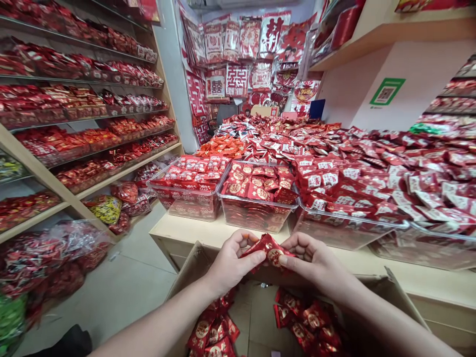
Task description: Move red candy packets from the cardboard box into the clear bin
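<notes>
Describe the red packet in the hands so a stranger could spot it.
Find the open cardboard box before the pale counter. Above it, the left hand and right hand pinch a red packet with a round gold emblem. Similar packets lie below; only this one is held.

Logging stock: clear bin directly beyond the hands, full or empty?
Full: in the clear bin, red packets reach about its rim; more show through its front.

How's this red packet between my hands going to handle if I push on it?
The red packet will probably bend rather than stay stiff, since it looks creased between the left hand and right hand. Its glossy surface may be a bit slippery. Rolling seems unlikely, given its angular, folded outline.
</notes>
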Demonstrator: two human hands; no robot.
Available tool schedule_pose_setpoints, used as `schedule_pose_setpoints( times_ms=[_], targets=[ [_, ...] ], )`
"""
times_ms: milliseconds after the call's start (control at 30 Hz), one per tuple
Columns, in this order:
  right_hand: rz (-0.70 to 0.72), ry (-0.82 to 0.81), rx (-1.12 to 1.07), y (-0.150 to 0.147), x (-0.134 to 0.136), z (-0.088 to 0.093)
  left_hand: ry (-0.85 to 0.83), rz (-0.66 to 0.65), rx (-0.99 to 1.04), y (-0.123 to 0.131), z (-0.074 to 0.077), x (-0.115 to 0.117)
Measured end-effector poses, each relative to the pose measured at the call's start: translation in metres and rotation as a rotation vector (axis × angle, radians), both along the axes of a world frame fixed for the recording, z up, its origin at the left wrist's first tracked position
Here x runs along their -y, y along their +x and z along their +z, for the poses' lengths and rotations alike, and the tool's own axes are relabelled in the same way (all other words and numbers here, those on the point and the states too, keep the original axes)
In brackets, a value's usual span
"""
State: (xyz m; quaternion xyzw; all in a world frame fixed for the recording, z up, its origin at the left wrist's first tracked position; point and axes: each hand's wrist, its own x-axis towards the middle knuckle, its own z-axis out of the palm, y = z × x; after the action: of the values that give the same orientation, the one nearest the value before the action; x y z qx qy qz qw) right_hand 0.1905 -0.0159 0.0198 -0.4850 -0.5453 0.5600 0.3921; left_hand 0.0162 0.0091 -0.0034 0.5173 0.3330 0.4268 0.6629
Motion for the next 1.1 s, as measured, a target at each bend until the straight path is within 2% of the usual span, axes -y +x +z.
schedule_pose_setpoints(
  times_ms=[233,400,633,767,1000,1100],
  targets=[
    [-0.016,-0.054,-0.078,-0.0047,0.0002,-0.0048,-0.013,0.038,0.122,-0.0013,0.0001,-0.0018],
    [-0.012,-0.037,-0.105,-0.0048,0.0007,-0.0009,0.041,0.058,0.102,-0.0005,0.0001,-0.0011],
    [-0.141,-0.105,-0.152,-0.0046,-0.0001,0.0003,0.028,-0.030,0.213,-0.0022,-0.0009,-0.0031],
    [-0.215,-0.111,-0.241,-0.0006,-0.0031,-0.0015,0.010,-0.017,0.239,-0.0024,0.0007,-0.0046],
    [-0.145,-0.022,-0.124,-0.0024,-0.0017,-0.0016,-0.073,0.006,0.187,-0.0010,0.0031,-0.0018],
    [-0.085,0.037,-0.094,-0.0052,0.0011,-0.0056,-0.141,-0.049,0.117,-0.0031,0.0018,0.0004]
  ],
)
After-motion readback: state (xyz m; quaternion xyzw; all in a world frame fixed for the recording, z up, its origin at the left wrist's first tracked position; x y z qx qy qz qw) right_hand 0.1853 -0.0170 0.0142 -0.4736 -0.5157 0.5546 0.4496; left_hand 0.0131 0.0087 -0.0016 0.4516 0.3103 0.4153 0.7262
